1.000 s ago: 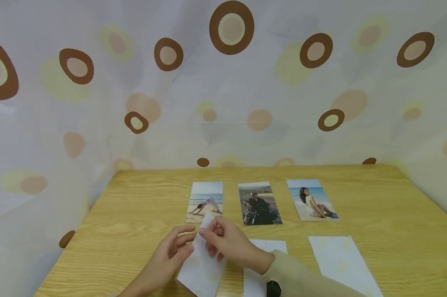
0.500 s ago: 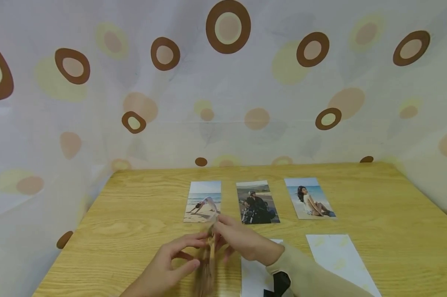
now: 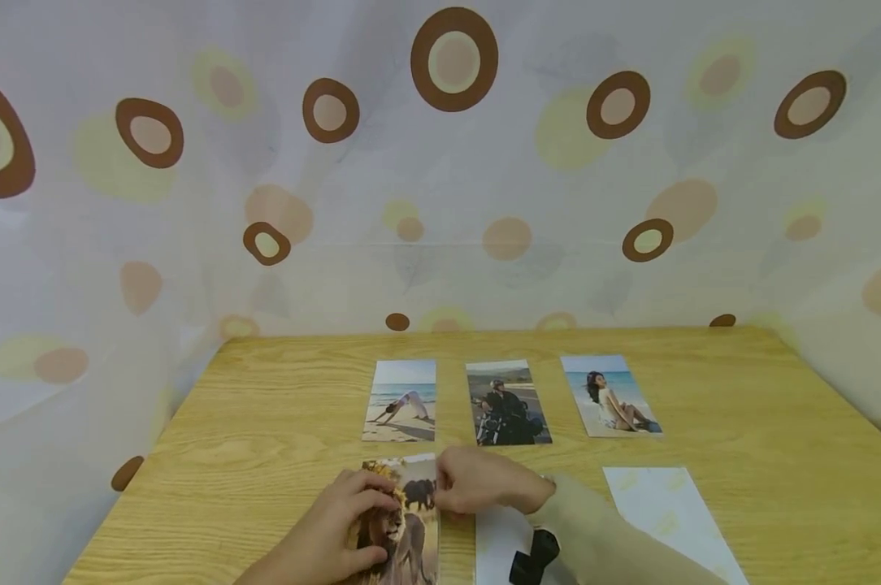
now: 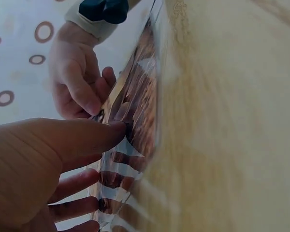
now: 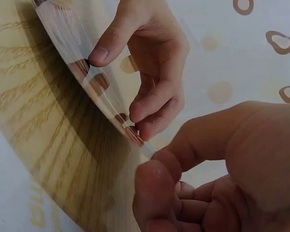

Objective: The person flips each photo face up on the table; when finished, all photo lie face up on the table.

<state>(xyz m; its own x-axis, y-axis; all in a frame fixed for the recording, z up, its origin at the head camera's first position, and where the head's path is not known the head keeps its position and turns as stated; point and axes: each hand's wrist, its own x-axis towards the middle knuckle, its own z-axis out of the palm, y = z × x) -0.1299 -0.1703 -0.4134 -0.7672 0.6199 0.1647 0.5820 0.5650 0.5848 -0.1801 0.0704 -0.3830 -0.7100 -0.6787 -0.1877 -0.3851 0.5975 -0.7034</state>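
A glossy photo print (image 3: 415, 540) of a lion with an elephant behind lies face up at the near left of the table. My left hand (image 3: 338, 524) rests its thumb and fingertips on the photo's surface from the left, fingers spread. At the upper right edge is my right hand (image 3: 484, 481), its thumb and index finger pinching the print's corner, as the right wrist view shows. In the left wrist view the photo (image 4: 140, 96) reflects the left fingers. Under my right wrist a white-backed card (image 3: 493, 544) is partly hidden by the sleeve.
Behind, three photos lie in a row: a beach stretch (image 3: 401, 406), a motorcycle rider (image 3: 509, 406) and a person seated on a beach (image 3: 612, 398). Another white-backed card (image 3: 667, 520) lies at the near right. A patterned sheet (image 3: 455, 179) rises behind the wooden table (image 3: 279, 422).
The near-left print has turned over from its white back, through standing on edge, to its picture side. The left fingers have come onto its face; the right hand stays at its upper edge.
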